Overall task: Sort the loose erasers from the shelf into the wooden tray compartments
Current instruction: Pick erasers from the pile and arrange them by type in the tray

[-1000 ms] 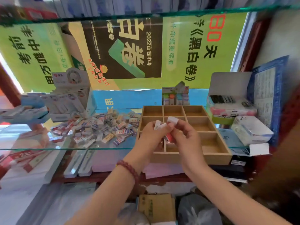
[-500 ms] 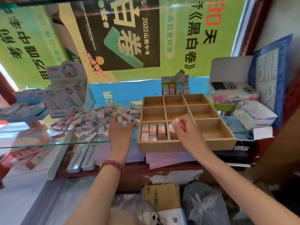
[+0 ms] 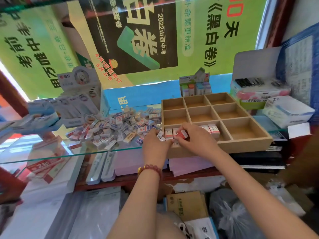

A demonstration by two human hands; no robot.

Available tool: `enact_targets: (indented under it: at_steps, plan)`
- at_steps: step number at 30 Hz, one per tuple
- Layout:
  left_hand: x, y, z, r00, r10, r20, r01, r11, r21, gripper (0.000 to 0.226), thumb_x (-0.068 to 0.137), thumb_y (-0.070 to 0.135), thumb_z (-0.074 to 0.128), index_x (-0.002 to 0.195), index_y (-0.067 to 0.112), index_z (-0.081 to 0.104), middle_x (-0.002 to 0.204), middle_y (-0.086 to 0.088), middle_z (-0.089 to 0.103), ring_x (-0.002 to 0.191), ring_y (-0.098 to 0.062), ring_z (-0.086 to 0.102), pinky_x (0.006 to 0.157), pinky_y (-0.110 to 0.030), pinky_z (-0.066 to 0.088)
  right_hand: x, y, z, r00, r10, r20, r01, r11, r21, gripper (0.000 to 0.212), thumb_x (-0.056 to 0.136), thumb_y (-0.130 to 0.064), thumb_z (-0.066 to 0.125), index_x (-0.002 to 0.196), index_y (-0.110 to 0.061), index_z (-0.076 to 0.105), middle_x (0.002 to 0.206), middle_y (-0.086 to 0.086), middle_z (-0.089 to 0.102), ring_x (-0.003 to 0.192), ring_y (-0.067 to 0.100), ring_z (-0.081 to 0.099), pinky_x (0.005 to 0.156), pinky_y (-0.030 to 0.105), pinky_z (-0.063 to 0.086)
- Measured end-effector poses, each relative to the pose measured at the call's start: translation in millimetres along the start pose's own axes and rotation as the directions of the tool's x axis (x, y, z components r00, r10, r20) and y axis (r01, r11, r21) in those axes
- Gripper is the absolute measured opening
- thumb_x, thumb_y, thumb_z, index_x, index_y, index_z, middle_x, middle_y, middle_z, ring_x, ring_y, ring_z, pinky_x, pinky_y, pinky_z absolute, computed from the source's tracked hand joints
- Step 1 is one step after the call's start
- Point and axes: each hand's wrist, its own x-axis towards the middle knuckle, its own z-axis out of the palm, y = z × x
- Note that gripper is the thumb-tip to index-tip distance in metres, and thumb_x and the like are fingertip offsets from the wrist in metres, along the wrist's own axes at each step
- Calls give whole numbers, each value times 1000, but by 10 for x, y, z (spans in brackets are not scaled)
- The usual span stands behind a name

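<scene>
Fingers (image 3: 189, 129) of the right hand (image 3: 198, 138) pinched round a red eraser (image 3: 181, 134), held just above the near-left compartment of the wooden tray (image 3: 241, 144). Fingers (image 3: 153, 134) of the left hand (image 3: 155, 145) close beside them, curled on two small erasers (image 3: 160, 134) at the tray's left wall. Under the right fingertips, boxed erasers (image 3: 168, 132) standing in that same compartment. Just right of the right hand, more boxed erasers (image 3: 213, 129) in the near-middle compartment. Left of the left fingers, a pile of loose erasers (image 3: 112, 128) spread over the glass shelf (image 3: 69, 154), its edge reaching nearly to the tray. Below the left hand, a beaded bracelet (image 3: 151, 168) on the wrist. Beyond the fingers, past the tray's far wall, a small display box (image 3: 195, 87) of coloured packs. Well right of the right hand, stacked stationery boxes (image 3: 259, 94).
</scene>
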Motion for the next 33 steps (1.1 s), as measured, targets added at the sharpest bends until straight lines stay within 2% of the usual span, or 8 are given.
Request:
enact_targets:
  at_steps: [4,11,16,21,23,27,30,33]
  plan:
    - [35,8,0,996,-90,25,90,996,-8,70,75,31,76,133,8,45,134,-9,51,121,-24,49,88,-29,40,55,15,-45,992,39,119,-59,984,170,11,85,-31,68,96,-29,66,78,-17,57,72,0,51,60,21,39]
    - [136,7,1,977,-187,101,197,975,-99,71,77,21,76,136,5,41,139,-11,46,126,-26,45,95,-31,39,104,108,-169,943,-128,308,56,971,234,22,90,-25,60,110,-28,71,81,-17,57,77,-1,52,68,17,39]
    - [133,-9,11,976,-190,106,203,970,-133,68,76,21,76,133,4,43,136,-11,48,119,-24,48,83,-26,36,100,136,-168,939,-90,333,23,979,201,34,93,-25,53,123,-39,62,66,-12,52,61,3,47,60,20,35]
    - [165,-24,16,971,-208,122,224,964,-144,74,76,20,76,138,5,38,141,-11,44,127,-26,43,98,-33,38,87,104,-181,915,-112,387,55,986,156,34,96,-31,42,122,-46,59,91,-8,68,67,10,54,58,24,42]
    - [158,-23,17,969,-211,127,229,963,-145,74,76,21,76,138,6,38,141,-11,44,128,-26,43,98,-33,39,88,128,-176,925,-100,366,44,986,158,31,98,-37,42,123,-44,59,99,-10,68,74,8,56,63,23,43]
    - [137,-22,8,969,-208,130,228,960,-165,71,77,22,76,136,6,40,139,-10,45,123,-25,45,89,-31,40,111,139,-180,940,-69,335,-30,959,283,31,93,-27,57,123,-32,54,74,-5,55,65,4,49,65,17,40]
    - [139,-36,7,968,-210,137,231,960,-160,64,77,21,76,130,5,44,130,-11,50,103,-20,49,79,-28,40,136,142,-216,932,-52,360,-84,932,352,30,89,-25,65,117,-26,55,75,-3,60,68,4,54,72,19,44]
    - [192,-81,39,954,-254,157,277,949,-151,61,74,22,78,124,5,48,124,-12,54,105,-25,54,85,-38,50,154,133,-207,920,-37,390,-115,926,360,29,87,-26,68,114,-23,59,77,-5,64,69,3,56,75,24,45]
